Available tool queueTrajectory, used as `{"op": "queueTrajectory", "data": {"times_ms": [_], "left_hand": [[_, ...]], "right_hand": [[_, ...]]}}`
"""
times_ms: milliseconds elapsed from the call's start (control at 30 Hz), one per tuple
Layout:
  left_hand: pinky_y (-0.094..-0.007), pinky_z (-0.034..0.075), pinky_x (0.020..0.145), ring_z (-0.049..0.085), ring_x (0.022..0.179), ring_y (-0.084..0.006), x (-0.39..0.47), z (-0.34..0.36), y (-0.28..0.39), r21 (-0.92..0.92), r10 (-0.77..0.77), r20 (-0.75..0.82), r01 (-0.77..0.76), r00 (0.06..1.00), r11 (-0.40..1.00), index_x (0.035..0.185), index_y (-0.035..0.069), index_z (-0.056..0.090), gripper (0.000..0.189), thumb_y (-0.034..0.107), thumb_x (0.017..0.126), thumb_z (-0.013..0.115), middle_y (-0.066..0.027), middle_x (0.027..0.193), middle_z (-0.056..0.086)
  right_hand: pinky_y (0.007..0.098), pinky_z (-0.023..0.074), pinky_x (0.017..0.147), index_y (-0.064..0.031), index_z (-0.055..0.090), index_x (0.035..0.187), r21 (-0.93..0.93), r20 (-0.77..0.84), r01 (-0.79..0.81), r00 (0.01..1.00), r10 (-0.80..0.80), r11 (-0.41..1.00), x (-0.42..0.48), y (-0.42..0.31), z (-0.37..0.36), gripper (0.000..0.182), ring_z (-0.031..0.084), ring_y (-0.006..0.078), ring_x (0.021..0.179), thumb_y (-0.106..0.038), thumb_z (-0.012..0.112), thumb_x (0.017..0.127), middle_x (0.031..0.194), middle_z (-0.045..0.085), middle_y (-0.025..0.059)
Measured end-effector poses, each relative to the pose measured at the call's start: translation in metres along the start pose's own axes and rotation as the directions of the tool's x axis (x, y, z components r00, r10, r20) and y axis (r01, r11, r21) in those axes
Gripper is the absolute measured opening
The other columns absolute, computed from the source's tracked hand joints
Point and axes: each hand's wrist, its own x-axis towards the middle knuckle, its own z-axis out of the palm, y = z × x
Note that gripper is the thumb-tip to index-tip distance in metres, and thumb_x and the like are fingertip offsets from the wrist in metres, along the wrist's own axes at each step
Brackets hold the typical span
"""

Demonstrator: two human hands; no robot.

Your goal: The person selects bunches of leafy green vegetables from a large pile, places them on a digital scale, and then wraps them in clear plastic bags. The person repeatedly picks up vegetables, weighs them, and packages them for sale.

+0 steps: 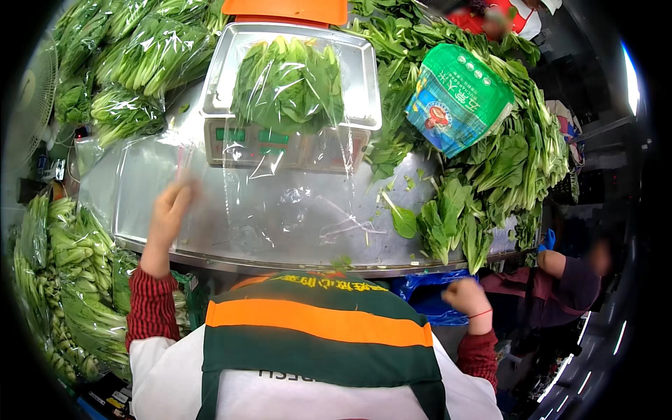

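Observation:
My left hand (170,207) is over the left part of the steel table, its fingers curled and partly blurred. Just beyond it a thin clear plastic strip (182,157) with a pinkish edge shows; whether the fingers grip it I cannot tell. My right hand (469,298) is closed in a fist at the table's near edge, beside a blue plastic bag (433,302), with nothing visible in it. Ahead, leafy greens in a clear plastic bag (289,86) lie on the metal pan (362,79) of a digital scale (210,142). The bag's loose end hangs over the scale's display.
Bagged greens (152,52) pile up at the far left, and more bagged greens (79,273) lie below. Loose greens (504,152) heap on the right under a green and blue printed sack (457,100). A co-worker (551,283) is at right, another person (493,21) at far right.

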Motion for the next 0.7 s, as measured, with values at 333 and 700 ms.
{"op": "queueTrajectory", "data": {"times_ms": [333,700], "left_hand": [[-0.0433,0.047,0.090,0.061,0.100,-0.0276,0.075,0.049,0.079,0.647,0.704,0.474,-0.752,0.529,0.129,0.092,0.009,0.067,0.024,0.005,0.069,0.068,-0.0056,0.098,0.067],[-0.0245,0.047,0.052,0.058,0.056,-0.0118,-0.047,0.094,-0.028,-0.233,-0.363,0.035,0.361,0.931,0.903,0.082,-0.002,0.062,0.036,0.029,0.095,0.049,-0.0078,0.069,0.063]], "right_hand": [[0.0382,0.0437,0.094,-0.0110,0.065,0.101,-0.423,-0.799,0.771,-0.068,-0.598,0.476,0.187,-0.224,-0.137,0.026,0.055,0.0219,0.110,-0.013,0.062,0.076,0.113,0.061,0.0025],[0.0255,0.0488,0.061,-0.0015,0.056,0.078,0.986,-0.165,0.144,0.839,-0.518,-0.081,0.157,-0.207,-0.004,0.037,0.062,0.0127,0.063,-0.027,0.040,0.099,0.072,0.065,0.0059]]}}
